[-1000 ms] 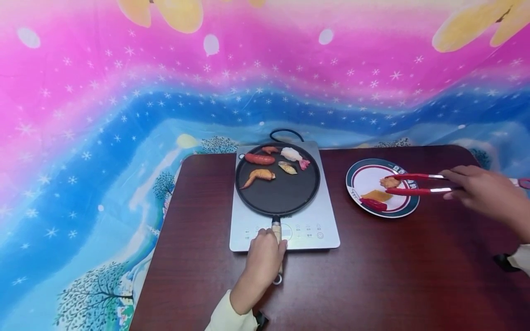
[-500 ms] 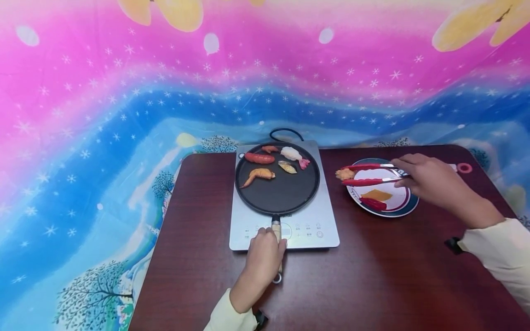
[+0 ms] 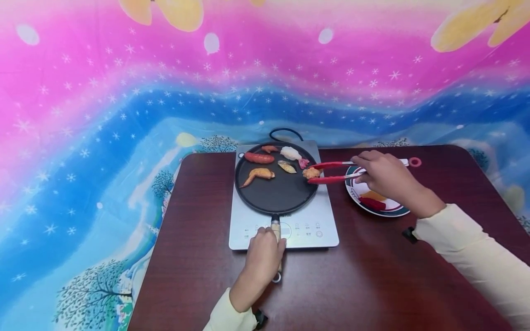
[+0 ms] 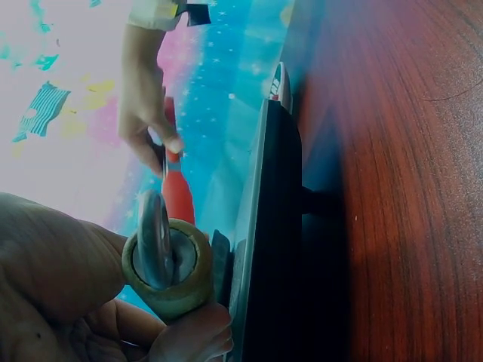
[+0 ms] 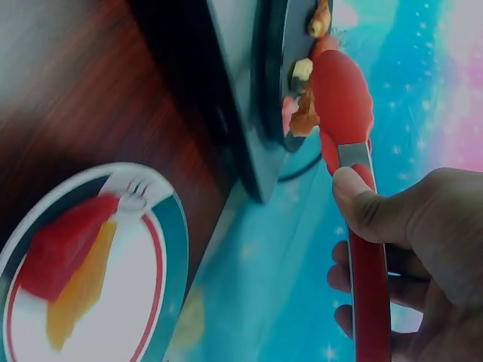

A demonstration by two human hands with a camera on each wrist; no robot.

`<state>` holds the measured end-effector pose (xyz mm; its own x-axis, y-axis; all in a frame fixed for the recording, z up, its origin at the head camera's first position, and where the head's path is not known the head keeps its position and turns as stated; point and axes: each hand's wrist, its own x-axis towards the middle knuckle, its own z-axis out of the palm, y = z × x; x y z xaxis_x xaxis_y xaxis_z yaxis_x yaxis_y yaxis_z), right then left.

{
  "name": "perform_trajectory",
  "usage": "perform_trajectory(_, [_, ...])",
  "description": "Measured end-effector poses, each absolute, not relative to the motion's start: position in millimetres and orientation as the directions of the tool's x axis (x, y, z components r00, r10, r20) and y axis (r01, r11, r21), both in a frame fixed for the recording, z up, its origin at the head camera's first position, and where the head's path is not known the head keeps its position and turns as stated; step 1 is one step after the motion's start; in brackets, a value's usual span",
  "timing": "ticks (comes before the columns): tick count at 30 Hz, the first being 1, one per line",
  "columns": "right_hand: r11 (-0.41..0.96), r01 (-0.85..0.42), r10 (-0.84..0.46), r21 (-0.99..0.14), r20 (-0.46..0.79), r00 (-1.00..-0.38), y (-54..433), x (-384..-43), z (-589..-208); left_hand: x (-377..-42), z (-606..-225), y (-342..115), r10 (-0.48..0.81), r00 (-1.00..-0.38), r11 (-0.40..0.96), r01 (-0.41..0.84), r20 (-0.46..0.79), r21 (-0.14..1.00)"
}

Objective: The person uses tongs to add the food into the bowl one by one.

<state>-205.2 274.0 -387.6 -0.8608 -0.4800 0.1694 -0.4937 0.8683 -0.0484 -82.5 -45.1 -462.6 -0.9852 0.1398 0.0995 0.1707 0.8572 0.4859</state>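
Note:
My left hand (image 3: 265, 253) grips the wooden handle (image 4: 177, 294) of a round black frying pan (image 3: 275, 195), which sits on a silver induction cooker (image 3: 325, 230). My right hand (image 3: 387, 179) holds red-tipped tongs (image 5: 343, 105), and between the tips is a golden fried piece of food (image 3: 311, 173) over the pan's right edge. Whether that piece touches the pan, I cannot tell. In the pan lie a sausage (image 3: 259, 158), a chicken wing (image 3: 261, 174), a shrimp sushi (image 3: 291, 154), a small striped piece (image 3: 287, 167) and a reddish piece (image 3: 270, 149).
Right of the cooker stands a plate (image 5: 132, 302) with a green rim, partly under my right forearm in the head view. It bears a red piece (image 5: 64, 245) and a yellow piece (image 5: 81, 290). Behind the dark wooden table (image 3: 198, 207) hangs a printed cloth (image 3: 165, 92).
My right hand has moved left with the tongs, carrying the fried piece from the plate to above the pan's right edge. The left hand stays on the handle.

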Motion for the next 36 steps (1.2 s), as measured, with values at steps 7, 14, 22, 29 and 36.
perform_trajectory(7, [0.891, -0.45, -0.446, -0.058, 0.073, -0.892, 247, -212, -388, -84, -463, -44, 0.146, -0.986, 0.855, 0.165, 0.078, 0.491])
perform_trajectory(14, [0.864, -0.501, -0.503, 0.037, 0.078, -0.861, 230, -216, -391, -84, -463, -44, 0.133, -0.989, 0.858, 0.148, 0.067, 0.491])
perform_trajectory(22, [0.856, -0.512, -0.517, 0.071, 0.133, -0.846, 219, -212, -392, -83, -462, -45, 0.134, -0.989, 0.855, 0.15, 0.068, 0.497])
perform_trajectory(29, [0.838, -0.532, -0.545, 0.122, 0.186, -0.817, 210, -208, -388, -83, -463, -45, 0.135, -0.987, 0.858, 0.159, 0.085, 0.488])
perform_trajectory(36, [0.84, -0.527, -0.543, 0.131, 0.171, -0.822, 207, -209, -389, -82, -463, -45, 0.133, -0.986, 0.855, 0.164, 0.097, 0.492])
